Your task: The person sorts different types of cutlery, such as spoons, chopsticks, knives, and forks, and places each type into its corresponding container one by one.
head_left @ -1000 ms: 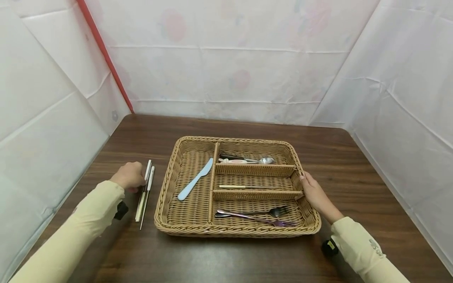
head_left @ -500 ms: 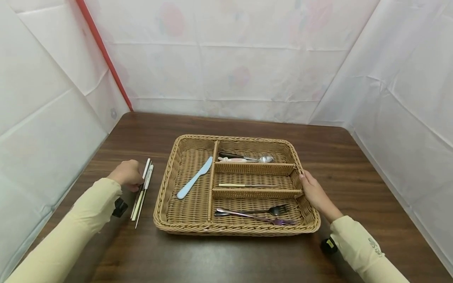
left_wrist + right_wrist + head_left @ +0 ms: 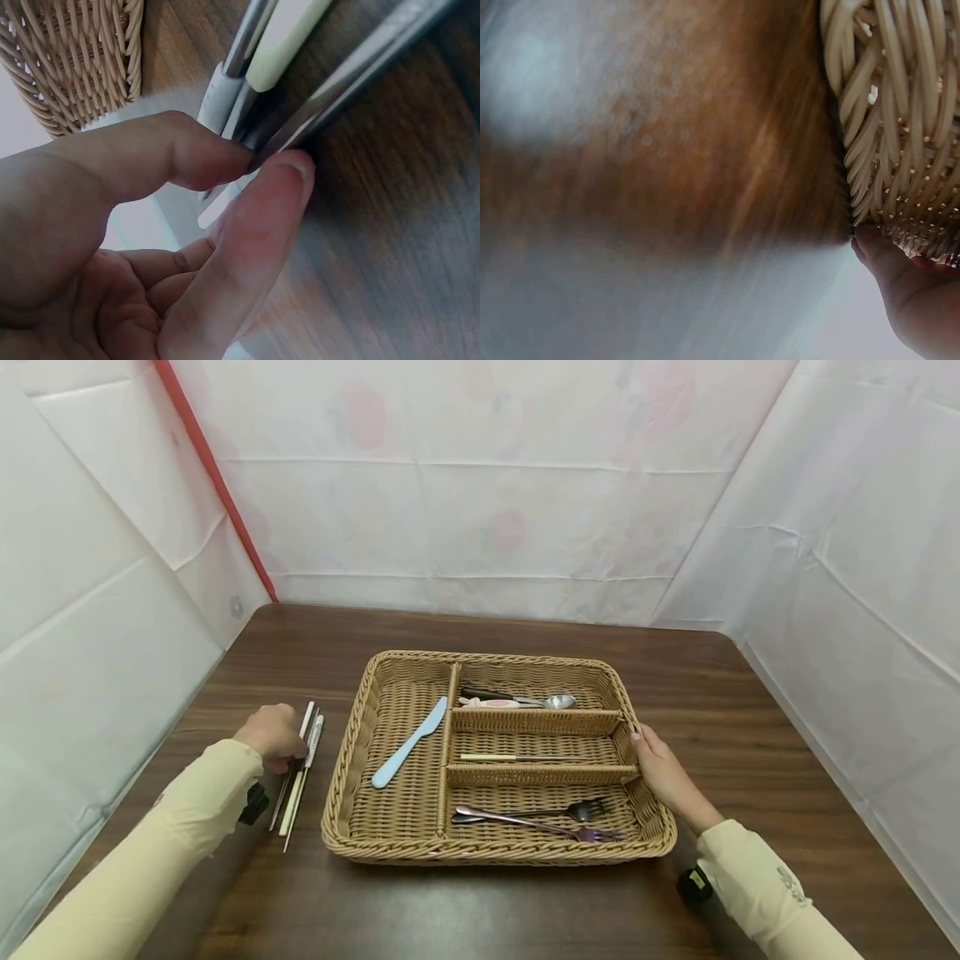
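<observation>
At the left of the head view, my left hand is over a small bunch of chopsticks on the table. Its thumb and forefinger pinch one metal chopstick, seen close in the left wrist view. Beside it lie a white-handled chopstick and one with a cream-coloured end. My right hand holds the right rim of a divided wicker basket; the right wrist view shows its thumb against the weave, the other fingers mostly hidden.
In the basket's left compartment lies a light blue knife. A spoon is in the back compartment, a cream-ended chopstick in the middle one, and a black fork and a purple fork in front. White sheeting surrounds the table.
The pinched chopstick's near end has shifted left, apart from the other chopsticks, which have fanned out slightly. My right hand stays on the basket rim.
</observation>
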A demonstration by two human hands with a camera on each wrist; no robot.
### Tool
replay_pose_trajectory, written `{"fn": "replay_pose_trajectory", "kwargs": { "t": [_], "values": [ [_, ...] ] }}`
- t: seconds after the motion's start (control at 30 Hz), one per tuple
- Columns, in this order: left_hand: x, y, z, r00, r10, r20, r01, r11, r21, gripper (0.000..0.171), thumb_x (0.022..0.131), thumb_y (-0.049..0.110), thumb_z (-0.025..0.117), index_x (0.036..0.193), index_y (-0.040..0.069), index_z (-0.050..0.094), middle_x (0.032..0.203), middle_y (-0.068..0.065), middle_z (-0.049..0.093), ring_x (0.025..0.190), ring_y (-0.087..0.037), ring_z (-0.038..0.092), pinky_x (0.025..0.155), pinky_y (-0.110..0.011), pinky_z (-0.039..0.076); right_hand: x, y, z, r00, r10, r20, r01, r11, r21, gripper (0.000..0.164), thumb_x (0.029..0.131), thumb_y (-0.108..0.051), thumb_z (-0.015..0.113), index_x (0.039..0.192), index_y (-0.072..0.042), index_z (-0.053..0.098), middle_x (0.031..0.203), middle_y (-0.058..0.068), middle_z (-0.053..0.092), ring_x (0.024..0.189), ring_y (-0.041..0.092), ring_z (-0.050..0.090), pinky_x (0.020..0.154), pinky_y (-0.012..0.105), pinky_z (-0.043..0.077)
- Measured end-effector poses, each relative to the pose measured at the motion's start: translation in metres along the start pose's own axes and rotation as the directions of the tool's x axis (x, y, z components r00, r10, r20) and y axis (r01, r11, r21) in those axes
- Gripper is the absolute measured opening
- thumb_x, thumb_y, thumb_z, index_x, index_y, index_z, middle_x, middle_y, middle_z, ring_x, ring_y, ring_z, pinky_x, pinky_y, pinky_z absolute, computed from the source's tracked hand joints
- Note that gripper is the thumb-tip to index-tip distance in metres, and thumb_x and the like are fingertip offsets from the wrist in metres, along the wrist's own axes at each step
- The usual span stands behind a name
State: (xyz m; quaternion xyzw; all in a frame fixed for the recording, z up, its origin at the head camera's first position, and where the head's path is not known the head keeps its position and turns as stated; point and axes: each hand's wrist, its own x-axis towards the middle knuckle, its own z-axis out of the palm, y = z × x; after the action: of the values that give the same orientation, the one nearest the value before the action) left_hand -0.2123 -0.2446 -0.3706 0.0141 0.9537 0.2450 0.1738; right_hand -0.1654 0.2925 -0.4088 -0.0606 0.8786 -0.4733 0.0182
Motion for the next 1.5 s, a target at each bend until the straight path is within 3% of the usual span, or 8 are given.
{"fn": "replay_pose_trajectory", "kwargs": {
  "t": [0.3,0.47,0.63,0.87,1.03,1.33,1.5],
  "values": [
    [-0.001,-0.006,-0.013,0.999,-0.017,0.039,0.017,1.000,0.000,0.016,0.076,0.005,0.063,0.076,-0.007,0.053,0.065,-0.015,0.057,0.050,-0.019,0.061,0.050,-0.033,0.054,0.002,-0.004,-0.002,1.000,0.008,0.006,-0.008,1.000,-0.005,0.054,0.106,-0.028,0.021,0.146,0.009,0.021,0.141,0.036,0.032,0.131,0.048,0.029,0.104,0.060,0.024],
    [-0.005,-0.004,-0.025,0.998,0.065,-0.009,-0.064,0.993,0.098,0.025,0.080,0.018,0.066,0.065,0.003,0.053,0.053,-0.006,0.055,0.045,-0.017,0.056,0.046,-0.032,0.051,0.004,-0.005,-0.001,1.000,0.019,0.009,-0.019,1.000,-0.011,0.054,0.106,-0.029,0.022,0.146,0.007,0.021,0.141,0.035,0.032,0.132,0.048,0.029,0.104,0.060,0.024],
    [-0.012,0.016,-0.040,0.981,0.176,-0.075,-0.159,0.968,0.192,0.026,0.082,0.020,0.066,0.063,0.011,0.052,0.051,0.001,0.049,0.044,-0.014,0.047,0.045,-0.031,0.039,0.004,-0.007,-0.001,1.000,0.022,0.008,-0.022,1.000,-0.016,0.054,0.106,-0.029,0.022,0.146,0.007,0.022,0.140,0.035,0.033,0.132,0.047,0.029,0.105,0.059,0.024],
    [-0.022,0.069,-0.049,0.928,0.349,-0.134,-0.302,0.912,0.278,0.015,0.078,0.016,0.070,0.075,0.007,0.057,0.064,-0.002,0.051,0.054,-0.016,0.045,0.052,-0.033,0.038,0.003,-0.008,-0.001,1.000,0.030,0.009,-0.030,1.000,-0.001,0.054,0.106,-0.029,0.022,0.146,0.007,0.022,0.139,0.035,0.035,0.130,0.047,0.032,0.104,0.059,0.026],
    [-0.024,0.114,-0.043,0.890,0.440,-0.117,-0.388,0.867,0.312,0.011,0.073,0.009,0.068,0.074,0.008,0.057,0.064,-0.001,0.052,0.054,-0.015,0.044,0.050,-0.031,0.037,0.003,-0.007,-0.001,0.999,0.040,0.015,-0.040,0.999,0.007,0.055,0.106,-0.030,0.021,0.147,0.007,0.018,0.140,0.036,0.031,0.130,0.048,0.031,0.104,0.059,0.027],
    [-0.018,0.203,-0.015,0.824,0.566,0.008,-0.522,0.754,0.400,0.025,0.066,-0.003,0.060,0.061,0.015,0.044,0.058,0.003,0.038,0.051,-0.011,0.033,0.046,-0.026,0.030,0.001,-0.003,-0.002,0.999,0.031,0.017,-0.031,1.000,0.000,0.056,0.106,-0.030,0.021,0.146,0.009,0.019,0.140,0.037,0.031,0.129,0.049,0.031,0.103,0.060,0.027],
    [-0.011,0.245,0.009,0.783,0.609,0.126,-0.596,0.676,0.434,0.023,0.070,-0.001,0.069,0.070,0.011,0.049,0.066,0.001,0.042,0.058,-0.012,0.038,0.053,-0.025,0.039,0.002,-0.003,-0.002,0.999,0.043,0.018,-0.043,0.999,-0.002,0.056,0.106,-0.029,0.021,0.146,0.009,0.019,0.140,0.037,0.031,0.130,0.049,0.030,0.104,0.060,0.026]
  ]
}}
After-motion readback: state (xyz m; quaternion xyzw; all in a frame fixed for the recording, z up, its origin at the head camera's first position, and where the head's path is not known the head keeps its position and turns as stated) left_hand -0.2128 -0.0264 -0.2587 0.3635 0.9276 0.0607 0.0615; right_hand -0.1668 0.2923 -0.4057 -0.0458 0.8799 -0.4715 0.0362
